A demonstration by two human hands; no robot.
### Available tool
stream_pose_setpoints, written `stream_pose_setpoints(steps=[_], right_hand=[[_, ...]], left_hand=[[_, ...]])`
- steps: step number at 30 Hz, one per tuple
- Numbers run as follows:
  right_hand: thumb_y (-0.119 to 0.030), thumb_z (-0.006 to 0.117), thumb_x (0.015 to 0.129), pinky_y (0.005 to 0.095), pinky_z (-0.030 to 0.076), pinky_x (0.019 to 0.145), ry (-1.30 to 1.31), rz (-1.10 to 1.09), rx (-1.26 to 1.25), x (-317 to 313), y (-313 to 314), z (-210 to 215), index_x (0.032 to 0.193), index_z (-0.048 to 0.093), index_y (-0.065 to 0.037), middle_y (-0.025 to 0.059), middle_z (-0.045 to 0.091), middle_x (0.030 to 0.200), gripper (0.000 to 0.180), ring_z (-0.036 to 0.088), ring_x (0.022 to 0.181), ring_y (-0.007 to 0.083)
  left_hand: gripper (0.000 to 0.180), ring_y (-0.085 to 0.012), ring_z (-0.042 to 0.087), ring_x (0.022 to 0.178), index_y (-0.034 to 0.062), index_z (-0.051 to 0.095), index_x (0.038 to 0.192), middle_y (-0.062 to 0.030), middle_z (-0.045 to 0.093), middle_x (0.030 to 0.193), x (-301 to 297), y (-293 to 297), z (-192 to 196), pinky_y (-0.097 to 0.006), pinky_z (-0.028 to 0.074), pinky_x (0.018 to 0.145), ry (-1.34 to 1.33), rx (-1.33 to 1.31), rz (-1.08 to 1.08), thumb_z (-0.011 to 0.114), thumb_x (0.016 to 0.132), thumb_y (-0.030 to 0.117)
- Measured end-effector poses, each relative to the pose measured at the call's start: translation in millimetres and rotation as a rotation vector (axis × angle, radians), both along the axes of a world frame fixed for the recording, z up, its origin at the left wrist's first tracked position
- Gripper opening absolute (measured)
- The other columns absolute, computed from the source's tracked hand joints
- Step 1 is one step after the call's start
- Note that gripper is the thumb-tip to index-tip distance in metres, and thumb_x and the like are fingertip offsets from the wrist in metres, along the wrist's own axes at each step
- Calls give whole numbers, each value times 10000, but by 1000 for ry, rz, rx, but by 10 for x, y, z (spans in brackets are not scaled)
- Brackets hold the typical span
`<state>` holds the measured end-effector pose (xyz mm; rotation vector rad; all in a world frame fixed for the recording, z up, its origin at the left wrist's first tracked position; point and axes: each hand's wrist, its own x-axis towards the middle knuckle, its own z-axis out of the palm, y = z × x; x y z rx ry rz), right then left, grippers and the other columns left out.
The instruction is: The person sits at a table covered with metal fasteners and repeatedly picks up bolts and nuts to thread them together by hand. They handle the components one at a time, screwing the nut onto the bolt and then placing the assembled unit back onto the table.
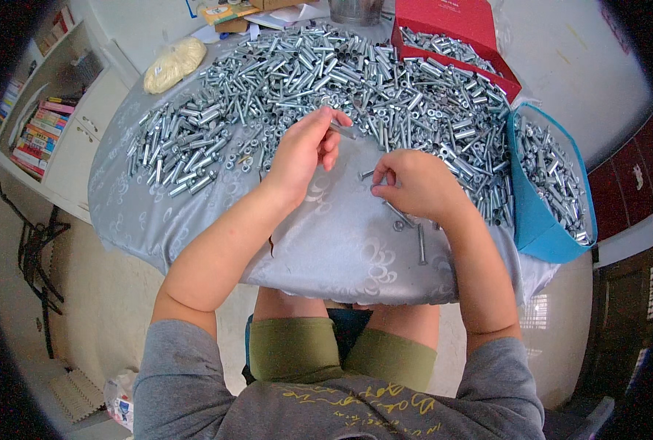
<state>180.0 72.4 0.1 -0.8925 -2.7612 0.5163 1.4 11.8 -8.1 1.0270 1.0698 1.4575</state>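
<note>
Grey shirt (268,414) is nearest, bottom of frame, and I see L hand (308,150), upper ctr, pinching metal sleeve (343,131), R hand (419,183), ctr, seemingly pinching bolt (366,175), so w/ loose grip sleeve could drop into hardware pile (304,66).

Place: home room, seemingly | shelved books (42,139) | patterned tablecloth (319,253) | white cabinet (77,165)

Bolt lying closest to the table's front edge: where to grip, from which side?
Probably best pinched mid-shank from above, the grip closing on its left and right sides. The bolt lies flat on the tablecloth, its long, straight shank running roughly toward the person, with bare cloth either side of its middle. The right hand is nearer.
</note>
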Motion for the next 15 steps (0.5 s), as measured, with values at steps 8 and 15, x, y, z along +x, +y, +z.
stream_pose_setpoints(steps=[8, 15], right_hand=[[-160, 612, 656, 355, 463, 611, 44, 24, -37, -6, -6, -10, 766, 597, -58, 113, 599, 719, 150, 588, 687, 273], [-226, 652, 678, 317, 445, 567, 315, -148, 36, -29, -49, 118, 845, 611, -79, 86, 588, 709, 226, 562, 619, 228]], left_hand=[[348, -64, 349, 504, 44, 497, 923, 42, 337, 595, 2, 0, 7, -201, 305, 511, -4, 5, 8, 323, 915, 346], [345, -66, 344, 513, 46, 493, 940, 42, 331, 599, -55, -17, -19, -209, 301, 511, -20, 39, 16, 328, 913, 348]])
